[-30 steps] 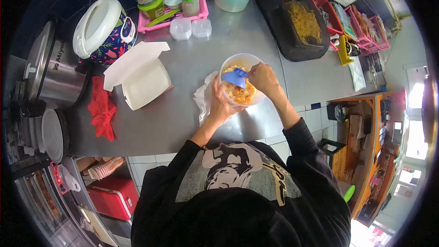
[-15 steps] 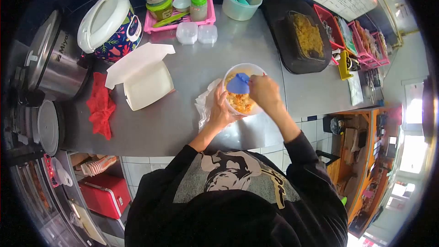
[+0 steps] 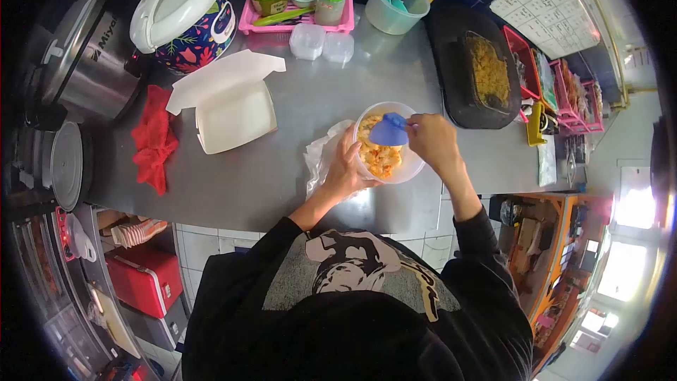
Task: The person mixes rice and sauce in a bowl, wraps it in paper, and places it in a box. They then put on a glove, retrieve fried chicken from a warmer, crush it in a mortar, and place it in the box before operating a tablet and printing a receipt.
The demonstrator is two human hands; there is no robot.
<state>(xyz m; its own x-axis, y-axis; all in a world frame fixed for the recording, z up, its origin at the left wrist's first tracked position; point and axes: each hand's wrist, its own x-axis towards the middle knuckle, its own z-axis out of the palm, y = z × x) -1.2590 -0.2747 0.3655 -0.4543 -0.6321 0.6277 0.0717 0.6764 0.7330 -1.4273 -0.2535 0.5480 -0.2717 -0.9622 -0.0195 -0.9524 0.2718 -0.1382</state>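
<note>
My left hand [image 3: 343, 171] is wrapped around the near left side of a clear round plastic tub [image 3: 411, 171], holding it at the counter's front. Inside lies chunky orange and pale yellow food [image 3: 381, 161]. My right hand [image 3: 433, 142], closed in a grip, has the handle of a blue rice paddle [image 3: 389, 131]. The paddle's broad blade is over the food, inside the tub's rim; whether its edge touches the food I cannot tell. A crumpled white plastic bag [image 3: 321, 157] lies against the tub's left side, partly behind my left hand.
An opened white paper box [image 3: 236, 118] and a red cloth [image 3: 153, 142] lie on the steel counter [image 3: 296, 201] to the left. Rice cookers [image 3: 185, 25] stand behind them. A pink tray [image 3: 262, 27] with lidded containers is at the back; a black pan [image 3: 458, 102] sits right.
The camera view has shifted slightly, so the counter items appear farther right. Both hands keep their grips, with the blue paddle still over the food in the tub.
</note>
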